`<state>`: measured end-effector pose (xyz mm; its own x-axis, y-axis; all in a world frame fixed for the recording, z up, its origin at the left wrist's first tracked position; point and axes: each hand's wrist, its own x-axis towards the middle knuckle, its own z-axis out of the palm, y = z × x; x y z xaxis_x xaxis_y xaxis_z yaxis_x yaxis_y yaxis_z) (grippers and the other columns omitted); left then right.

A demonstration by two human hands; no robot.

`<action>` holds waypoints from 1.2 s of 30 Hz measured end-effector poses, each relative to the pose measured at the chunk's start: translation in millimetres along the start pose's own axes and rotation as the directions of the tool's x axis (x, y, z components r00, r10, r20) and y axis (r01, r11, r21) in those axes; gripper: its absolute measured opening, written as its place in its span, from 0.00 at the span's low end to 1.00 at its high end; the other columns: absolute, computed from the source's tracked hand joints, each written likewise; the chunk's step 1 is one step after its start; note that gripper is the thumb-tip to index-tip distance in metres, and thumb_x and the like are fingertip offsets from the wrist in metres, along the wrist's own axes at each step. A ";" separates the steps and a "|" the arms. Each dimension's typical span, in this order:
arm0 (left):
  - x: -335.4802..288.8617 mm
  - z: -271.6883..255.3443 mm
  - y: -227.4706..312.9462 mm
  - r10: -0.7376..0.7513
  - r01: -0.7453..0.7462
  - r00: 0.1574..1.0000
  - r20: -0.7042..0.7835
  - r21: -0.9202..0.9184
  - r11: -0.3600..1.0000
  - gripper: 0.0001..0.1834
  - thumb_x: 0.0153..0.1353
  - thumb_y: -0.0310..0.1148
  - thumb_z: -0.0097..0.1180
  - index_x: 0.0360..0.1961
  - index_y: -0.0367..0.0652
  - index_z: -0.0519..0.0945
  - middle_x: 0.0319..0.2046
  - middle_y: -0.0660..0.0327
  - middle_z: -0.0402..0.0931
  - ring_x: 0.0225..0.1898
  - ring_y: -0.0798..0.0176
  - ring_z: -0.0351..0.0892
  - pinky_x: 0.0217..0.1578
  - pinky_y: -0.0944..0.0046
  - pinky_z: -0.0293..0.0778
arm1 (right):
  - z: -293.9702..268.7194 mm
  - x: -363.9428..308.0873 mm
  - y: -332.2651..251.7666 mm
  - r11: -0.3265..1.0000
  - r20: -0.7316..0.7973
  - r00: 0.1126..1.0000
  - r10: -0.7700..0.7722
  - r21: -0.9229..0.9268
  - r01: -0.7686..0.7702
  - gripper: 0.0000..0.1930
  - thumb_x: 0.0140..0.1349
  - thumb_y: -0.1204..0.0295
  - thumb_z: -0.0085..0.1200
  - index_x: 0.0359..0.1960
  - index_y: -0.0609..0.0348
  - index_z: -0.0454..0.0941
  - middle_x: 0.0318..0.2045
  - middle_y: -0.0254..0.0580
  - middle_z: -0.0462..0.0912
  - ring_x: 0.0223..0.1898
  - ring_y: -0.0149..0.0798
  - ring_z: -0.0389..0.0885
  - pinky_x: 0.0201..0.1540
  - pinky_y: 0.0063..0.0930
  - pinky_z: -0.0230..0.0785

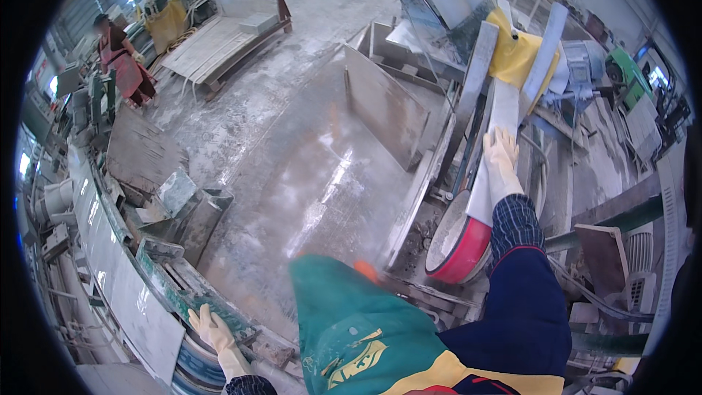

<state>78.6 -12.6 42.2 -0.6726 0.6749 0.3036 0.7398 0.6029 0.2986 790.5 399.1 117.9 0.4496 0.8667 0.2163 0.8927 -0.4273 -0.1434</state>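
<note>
My right hand point(501, 155), in a cream rubber glove, lies on a long pale strip of stone-like slab point(504, 108) with its fingers stretched along it. The strip runs under a yellow cover point(513, 57) on the machine at my right; its near end lies by a round belt end with a red rim point(468, 252). Down at the left, my left hand point(213, 330), gloved alike, is beside a green machine frame point(175, 285), fingers apart and nothing seen in them. A long glossy pale slab point(121, 271) lies just left of it.
A brown flat panel point(386, 106) leans by the right machine. Wet concrete floor point(307, 183) lies between the two machines. A person in a red apron point(126, 66) stands far left, near a slatted pallet point(212, 51). My green apron point(351, 322) hangs in front of me.
</note>
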 end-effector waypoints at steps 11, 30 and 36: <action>-3.0 -4.0 9.5 -0.026 0.019 0.999 -0.045 -0.152 0.988 0.16 0.62 0.27 0.53 0.52 0.43 0.81 0.65 0.34 0.62 0.68 0.34 0.59 0.69 0.48 0.55 | -42.1 -141.7 -14.8 0.997 0.094 0.993 0.077 -0.005 -0.077 0.40 0.60 0.40 0.49 0.70 0.47 0.62 0.73 0.47 0.56 0.72 0.63 0.51 0.71 0.58 0.49; -4.9 3.8 5.1 -0.034 -0.059 0.966 -0.258 -0.345 0.937 0.12 0.56 0.29 0.58 0.42 0.45 0.85 0.49 0.47 0.81 0.60 0.38 0.71 0.66 0.48 0.63 | -44.6 -137.0 -6.8 0.756 0.134 0.976 0.174 0.617 -0.219 0.47 0.41 0.69 0.69 0.68 0.63 0.63 0.61 0.53 0.74 0.60 0.48 0.75 0.61 0.35 0.67; 6.5 -3.7 48.0 -0.337 0.142 0.927 -0.164 -0.679 0.721 0.15 0.64 0.32 0.55 0.50 0.40 0.83 0.53 0.46 0.79 0.57 0.46 0.75 0.60 0.57 0.69 | -81.0 -144.0 -70.6 0.529 0.121 0.955 -0.270 0.847 0.042 0.42 0.48 0.80 0.65 0.69 0.63 0.63 0.67 0.48 0.67 0.64 0.44 0.70 0.65 0.33 0.61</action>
<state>109.7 19.2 61.8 -0.8760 0.3528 0.3290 0.4250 0.2417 0.8723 665.3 283.6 175.1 0.1841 0.9745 0.1283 0.4644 0.0288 -0.8852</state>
